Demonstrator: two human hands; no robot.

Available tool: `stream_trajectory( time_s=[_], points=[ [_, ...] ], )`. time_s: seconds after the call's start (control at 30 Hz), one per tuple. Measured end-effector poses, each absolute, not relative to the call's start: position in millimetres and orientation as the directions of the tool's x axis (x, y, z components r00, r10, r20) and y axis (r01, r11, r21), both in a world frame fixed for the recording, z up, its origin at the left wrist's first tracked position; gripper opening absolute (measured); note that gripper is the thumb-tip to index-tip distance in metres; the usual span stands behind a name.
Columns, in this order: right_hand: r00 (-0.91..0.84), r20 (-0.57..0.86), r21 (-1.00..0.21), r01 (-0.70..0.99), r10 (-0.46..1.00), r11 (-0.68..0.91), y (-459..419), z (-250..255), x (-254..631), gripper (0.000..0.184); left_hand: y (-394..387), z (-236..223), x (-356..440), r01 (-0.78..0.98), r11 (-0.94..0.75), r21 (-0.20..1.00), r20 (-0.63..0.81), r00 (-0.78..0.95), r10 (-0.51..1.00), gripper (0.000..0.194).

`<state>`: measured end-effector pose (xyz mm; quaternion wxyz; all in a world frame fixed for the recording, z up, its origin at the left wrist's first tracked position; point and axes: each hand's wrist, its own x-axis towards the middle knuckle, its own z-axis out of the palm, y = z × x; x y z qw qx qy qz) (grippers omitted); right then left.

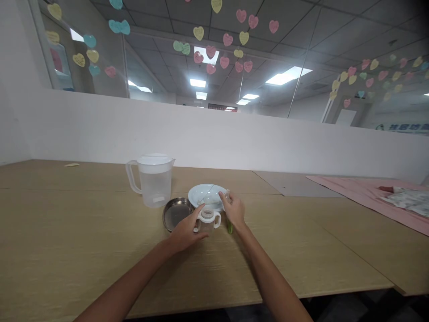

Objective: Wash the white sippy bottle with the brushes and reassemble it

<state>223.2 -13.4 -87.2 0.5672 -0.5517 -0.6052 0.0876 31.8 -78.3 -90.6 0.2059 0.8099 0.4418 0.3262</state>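
My left hand point(186, 231) is wrapped around the side of a small clear baby bottle point(207, 227) with a white two-handled ring; its mouth is uncovered at the top. To its right, my right hand point(236, 211) pinches a small clear piece point(227, 193) whose exact kind is unclear. This hand is over the right edge of a white plate point(194, 191) on which transparent items lie. Below the right hand, a slim green object point(229, 226) shows, partly hidden. A round metal pan point(175, 213) sits left of the plate, partly behind my left hand.
A translucent lidded pitcher point(156, 185) with some water stands behind the pan. At the far right, a pink cloth point(348, 192) lies under a patterned fabric item point(407, 199). A white wall point(214, 134) rises behind the wooden table point(100, 250), whose front edge is close.
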Motion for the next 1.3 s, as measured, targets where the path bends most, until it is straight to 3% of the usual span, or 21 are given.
stream_trajectory(
  time_s=[0.13, 0.3, 0.47, 0.63, 0.87, 1.13, 1.3],
  points=[
    [0.21, 0.604, -0.562, 0.796, 0.769, 0.225, -17.5, -83.7, 223.5, 0.048, -78.4, -89.9, 32.2, 0.588, -0.522, 0.618, 0.341, 0.398, 0.852, 0.084],
    [0.239, 0.69, -0.481, 0.857, 0.684, 0.187, -18.4, -84.9, 222.5, 0.047, -78.1, -90.9, 32.7, 0.594, -0.519, 0.615, 0.345, 0.389, 0.854, 0.084],
    [0.169, 0.606, -0.304, 0.952, 0.777, 0.03, -23.2, -81.6, 219.8, 0.05, -77.1, -91.9, 32.7, 0.608, -0.525, 0.596, 0.351, 0.391, 0.851, 0.083],
    [0.089, 0.623, -0.189, 0.981, 0.777, 0.039, -21.6, -84.2, 219.8, 0.053, -76.6, -92.2, 32.7, 0.612, -0.527, 0.59, 0.355, 0.389, 0.85, 0.084],
    [0.064, 0.644, -0.24, 0.963, 0.763, 0.122, -14.8, -89.2, 225.1, 0.046, -77.9, -91.5, 32.6, 0.594, -0.534, 0.602, 0.363, 0.392, 0.845, 0.081],
    [-0.074, 0.698, -0.216, 0.927, 0.712, 0.308, -12.9, -89.1, 225.3, 0.039, -76.4, -94.1, 31.6, 0.598, -0.518, 0.612, 0.352, 0.381, 0.855, 0.084],
    [-0.08, 0.683, -0.248, 0.91, 0.726, 0.333, -13.9, -88.7, 223.7, 0.035, -75.7, -94.9, 30.8, 0.597, -0.526, 0.605, 0.355, 0.389, 0.85, 0.086]
  ],
)
